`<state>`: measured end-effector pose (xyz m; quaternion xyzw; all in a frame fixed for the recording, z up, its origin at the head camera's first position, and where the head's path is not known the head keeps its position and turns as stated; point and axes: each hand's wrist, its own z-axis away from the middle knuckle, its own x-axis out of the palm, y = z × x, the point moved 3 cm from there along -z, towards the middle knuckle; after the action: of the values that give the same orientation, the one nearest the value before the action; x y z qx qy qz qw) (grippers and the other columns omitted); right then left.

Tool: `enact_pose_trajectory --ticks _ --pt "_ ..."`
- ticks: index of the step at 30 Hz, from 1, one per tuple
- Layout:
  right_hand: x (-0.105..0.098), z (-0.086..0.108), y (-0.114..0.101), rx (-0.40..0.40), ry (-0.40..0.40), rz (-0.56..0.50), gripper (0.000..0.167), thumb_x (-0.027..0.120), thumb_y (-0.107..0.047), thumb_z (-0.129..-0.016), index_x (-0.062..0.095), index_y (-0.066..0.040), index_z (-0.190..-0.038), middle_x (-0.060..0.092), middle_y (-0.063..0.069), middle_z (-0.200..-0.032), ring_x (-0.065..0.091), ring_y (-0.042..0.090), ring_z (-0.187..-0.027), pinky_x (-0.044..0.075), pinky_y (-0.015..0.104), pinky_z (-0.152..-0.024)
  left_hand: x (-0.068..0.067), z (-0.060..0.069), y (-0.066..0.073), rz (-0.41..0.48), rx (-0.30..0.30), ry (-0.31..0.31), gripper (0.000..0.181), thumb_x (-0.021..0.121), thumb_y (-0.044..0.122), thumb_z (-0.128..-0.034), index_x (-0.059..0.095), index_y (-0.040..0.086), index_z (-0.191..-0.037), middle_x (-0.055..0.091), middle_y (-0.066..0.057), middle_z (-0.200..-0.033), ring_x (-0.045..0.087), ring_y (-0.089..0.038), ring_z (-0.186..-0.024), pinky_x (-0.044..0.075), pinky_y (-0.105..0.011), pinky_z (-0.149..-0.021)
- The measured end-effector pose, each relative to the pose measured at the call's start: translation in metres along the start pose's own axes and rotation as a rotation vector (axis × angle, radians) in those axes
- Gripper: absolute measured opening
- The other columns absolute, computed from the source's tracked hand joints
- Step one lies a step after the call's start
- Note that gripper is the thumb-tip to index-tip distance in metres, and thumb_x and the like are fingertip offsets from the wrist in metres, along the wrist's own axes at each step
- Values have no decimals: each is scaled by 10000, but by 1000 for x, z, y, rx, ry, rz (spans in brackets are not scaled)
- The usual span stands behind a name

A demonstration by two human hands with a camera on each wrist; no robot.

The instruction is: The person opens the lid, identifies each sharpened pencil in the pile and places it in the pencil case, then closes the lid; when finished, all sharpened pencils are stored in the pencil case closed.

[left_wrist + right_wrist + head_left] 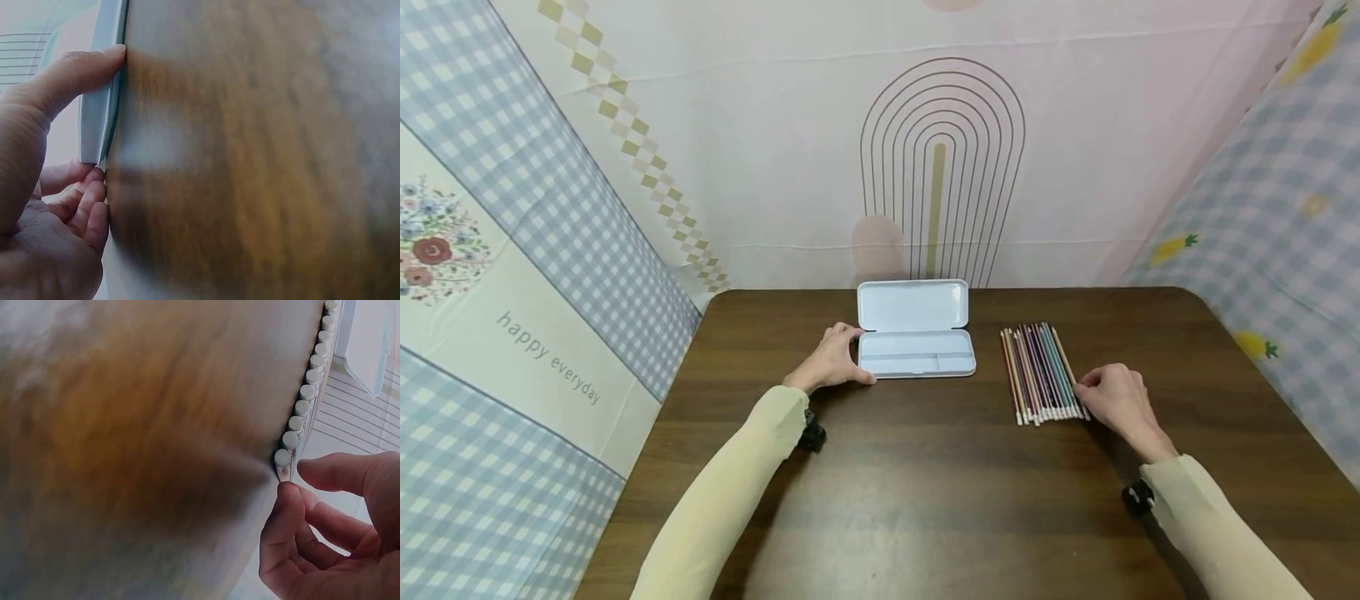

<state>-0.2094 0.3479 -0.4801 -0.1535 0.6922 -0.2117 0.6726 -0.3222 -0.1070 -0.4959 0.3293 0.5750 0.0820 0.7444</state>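
Note:
A light-blue pencil case (913, 367) lies open on the table, its lid tipped back behind the tray. My left hand (835, 357) grips its left end, thumb on the front edge and fingers around the left side. Up close in the left wrist view, the thumb of the left hand (50, 150) presses the case wall (97, 119). To the right, a row of several pencils (1039, 373) lies side by side, white erasers toward me. The fingers of my right hand (1120, 400) pinch the rightmost pencil (283, 459) near its eraser end; the right hand (337, 519) partly hides the pencil.
The brown wooden table (925, 492) ends at a back edge just behind the case. A patterned cloth (775, 150) hangs behind it, with checked cloths at both sides. Inside the case, a ridge and a small divider (936, 362) split the tray.

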Motion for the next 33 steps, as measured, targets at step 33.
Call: enact_pose_trajectory --ticks 33 --pt "3 -1 0 46 -22 -3 231 673 -121 -982 818 38 -896 770 155 -810 630 219 -687 453 320 -597 -1 0 -1 2 -4 -9 1018 960 349 -793 474 13 -1622 465 -212 -1616 397 -373 -1528 403 -544 -1282"
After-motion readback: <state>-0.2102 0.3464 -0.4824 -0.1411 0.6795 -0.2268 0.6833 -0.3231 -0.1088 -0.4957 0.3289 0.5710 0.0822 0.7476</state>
